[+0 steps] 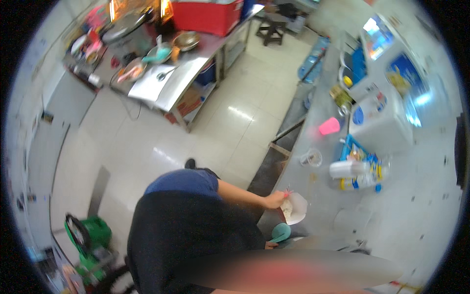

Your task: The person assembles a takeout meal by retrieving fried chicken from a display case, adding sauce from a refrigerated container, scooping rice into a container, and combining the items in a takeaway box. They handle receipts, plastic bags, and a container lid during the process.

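My left hand [275,199] reaches over the near edge of the metal counter, fingers closed on the rim of a white paper food box [298,208]. The box stands open, tilted, with pale food in it; a bit of red shows at its rim beside my fingers. Lower down, close to my black-clad body, my right hand [271,244] is closed round the handle of a teal ladle [281,232]. Only a few of its fingers show. The ladle's bowl hangs just below the food box, apart from it.
On the counter [318,181] are a pink cup [329,126], a clear cup [311,158], stacked white containers [348,170] and a large white dispenser [380,120]. A steel table [169,93] with bowls stands across the tiled floor. A blurred patch covers the bottom.
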A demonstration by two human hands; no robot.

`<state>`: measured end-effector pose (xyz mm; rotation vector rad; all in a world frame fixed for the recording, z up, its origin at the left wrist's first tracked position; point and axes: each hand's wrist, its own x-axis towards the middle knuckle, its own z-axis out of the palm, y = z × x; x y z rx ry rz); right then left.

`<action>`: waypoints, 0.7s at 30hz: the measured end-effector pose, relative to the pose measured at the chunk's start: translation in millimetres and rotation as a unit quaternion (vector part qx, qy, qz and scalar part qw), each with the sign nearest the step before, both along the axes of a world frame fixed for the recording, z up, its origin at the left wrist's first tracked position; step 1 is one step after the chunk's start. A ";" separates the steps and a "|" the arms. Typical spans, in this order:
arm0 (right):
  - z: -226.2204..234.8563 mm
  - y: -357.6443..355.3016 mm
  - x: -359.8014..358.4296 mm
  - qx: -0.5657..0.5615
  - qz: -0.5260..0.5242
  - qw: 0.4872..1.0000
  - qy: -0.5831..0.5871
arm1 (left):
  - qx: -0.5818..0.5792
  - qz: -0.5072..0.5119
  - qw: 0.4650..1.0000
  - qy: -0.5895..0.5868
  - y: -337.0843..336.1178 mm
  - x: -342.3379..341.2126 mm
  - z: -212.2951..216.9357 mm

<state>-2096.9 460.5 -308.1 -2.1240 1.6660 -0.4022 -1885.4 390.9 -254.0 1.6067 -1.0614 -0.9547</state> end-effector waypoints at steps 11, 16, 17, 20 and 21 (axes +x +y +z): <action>29.4 68.1 363.5 0.055 0.441 0.895 0.036 | -0.079 0.359 0.922 0.120 373.6 308.7 123.4; 44.7 231.5 673.3 0.126 0.707 0.696 -0.012 | 0.012 0.678 0.731 0.078 568.9 367.5 150.2; 51.8 279.4 730.3 0.061 0.771 0.633 -0.042 | 0.022 0.745 0.662 0.079 592.8 366.4 152.5; 78.6 424.3 875.1 -0.026 0.824 0.566 -0.027 | 0.074 0.864 0.493 0.075 650.1 360.4 152.8; 86.2 466.1 908.2 -0.011 0.817 0.561 -0.132 | 0.060 0.879 0.468 0.068 664.9 358.2 152.4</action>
